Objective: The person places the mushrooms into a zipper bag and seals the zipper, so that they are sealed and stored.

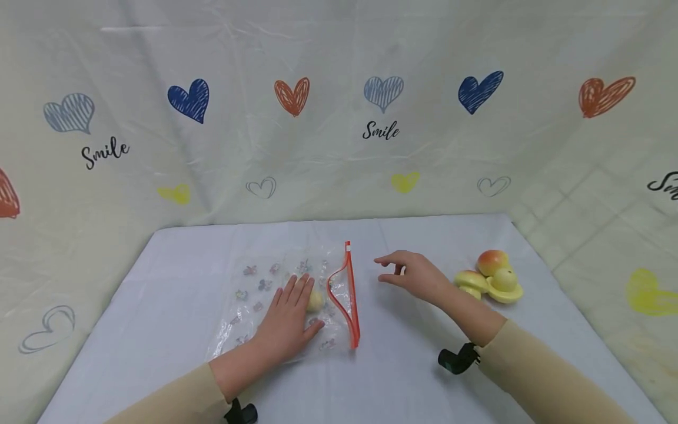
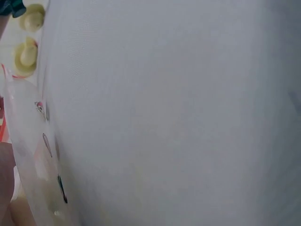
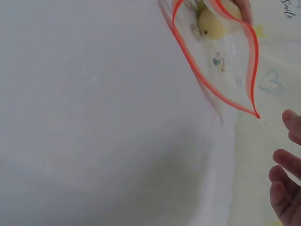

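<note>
My left hand rests with fingers extended on a clear zip bag printed with small figures. The bag lies flat on the table, its orange-red zip edge toward the right. Beside the left fingers, a pale yellow round fruit shows through the plastic; part of it is behind the hand. In the right wrist view the bag's mouth gapes, and a dark dot shows on the fruit. Right of the bag my right hand hovers, fingers loosely bent, with nothing in it.
Beyond my right forearm lie a red-and-yellow fruit, a yellow mushroom-like piece and a yellow dish-like piece with a round bump. A white cloth covers the table. Behind it hangs a curtain printed with hearts.
</note>
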Available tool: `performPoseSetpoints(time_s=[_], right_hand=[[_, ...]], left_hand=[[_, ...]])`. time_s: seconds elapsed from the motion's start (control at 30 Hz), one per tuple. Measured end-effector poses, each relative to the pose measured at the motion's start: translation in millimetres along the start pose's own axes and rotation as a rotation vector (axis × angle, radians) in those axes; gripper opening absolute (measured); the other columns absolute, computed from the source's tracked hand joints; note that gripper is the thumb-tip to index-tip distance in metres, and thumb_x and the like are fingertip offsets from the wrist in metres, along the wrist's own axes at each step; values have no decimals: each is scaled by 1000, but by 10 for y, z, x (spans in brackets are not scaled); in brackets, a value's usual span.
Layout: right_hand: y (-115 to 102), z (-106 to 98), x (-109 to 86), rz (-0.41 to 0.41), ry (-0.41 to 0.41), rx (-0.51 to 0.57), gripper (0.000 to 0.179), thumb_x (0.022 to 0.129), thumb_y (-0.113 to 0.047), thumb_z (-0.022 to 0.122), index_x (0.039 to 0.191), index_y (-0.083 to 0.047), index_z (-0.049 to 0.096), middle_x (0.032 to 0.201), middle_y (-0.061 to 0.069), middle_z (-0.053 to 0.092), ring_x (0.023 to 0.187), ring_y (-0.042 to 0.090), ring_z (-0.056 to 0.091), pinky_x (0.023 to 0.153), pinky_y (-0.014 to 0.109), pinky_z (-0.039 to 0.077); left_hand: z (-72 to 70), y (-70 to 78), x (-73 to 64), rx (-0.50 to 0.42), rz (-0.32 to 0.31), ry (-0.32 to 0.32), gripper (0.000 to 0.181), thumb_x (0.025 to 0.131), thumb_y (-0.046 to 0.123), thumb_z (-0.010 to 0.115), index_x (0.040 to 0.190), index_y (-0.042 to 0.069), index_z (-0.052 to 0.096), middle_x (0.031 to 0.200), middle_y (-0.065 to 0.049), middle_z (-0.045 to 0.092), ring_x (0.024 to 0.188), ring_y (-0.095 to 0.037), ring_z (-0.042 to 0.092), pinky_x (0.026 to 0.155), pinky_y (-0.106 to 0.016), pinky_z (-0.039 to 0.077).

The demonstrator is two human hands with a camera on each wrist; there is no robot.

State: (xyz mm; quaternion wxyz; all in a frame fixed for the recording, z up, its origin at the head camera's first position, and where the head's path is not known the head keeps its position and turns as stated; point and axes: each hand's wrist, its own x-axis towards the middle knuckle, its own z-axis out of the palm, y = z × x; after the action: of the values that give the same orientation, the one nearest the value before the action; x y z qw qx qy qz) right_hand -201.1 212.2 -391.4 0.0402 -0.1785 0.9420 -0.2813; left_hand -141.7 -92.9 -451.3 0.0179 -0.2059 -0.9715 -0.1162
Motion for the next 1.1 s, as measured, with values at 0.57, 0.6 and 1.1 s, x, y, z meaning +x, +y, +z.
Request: performPoseSetpoints(time_s=[0.57, 0.6, 1.1], right_hand=[[711, -643, -660, 139, 81, -181, 51, 91, -39, 71, 134, -12, 63, 133, 15, 57, 110, 34, 60, 87, 52, 51], [722, -671, -687, 148, 81, -189, 51, 92, -39, 70, 134, -11, 63, 134, 16, 56, 111, 36, 60, 88, 54, 50], [908, -715, -760, 241, -52, -304, 62, 90, -37, 71, 132, 6, 57, 129, 30, 58, 117, 51, 53, 91, 63, 45]], left_hand=[[-26, 17, 4, -2, -5, -6, 89, 92, 50, 64, 158, 7, 22, 162, -12, 24, 150, -34, 15, 117, -55, 20], [-24, 16, 6, 0, -7, -8, 90, 92, 50, 64, 158, 7, 21, 163, -12, 24, 150, -34, 15, 117, -55, 20], [8, 0, 17, 6, -7, -8, 90, 91, 50, 65, 158, 8, 22, 162, -11, 24, 150, -34, 15, 117, -55, 20]])
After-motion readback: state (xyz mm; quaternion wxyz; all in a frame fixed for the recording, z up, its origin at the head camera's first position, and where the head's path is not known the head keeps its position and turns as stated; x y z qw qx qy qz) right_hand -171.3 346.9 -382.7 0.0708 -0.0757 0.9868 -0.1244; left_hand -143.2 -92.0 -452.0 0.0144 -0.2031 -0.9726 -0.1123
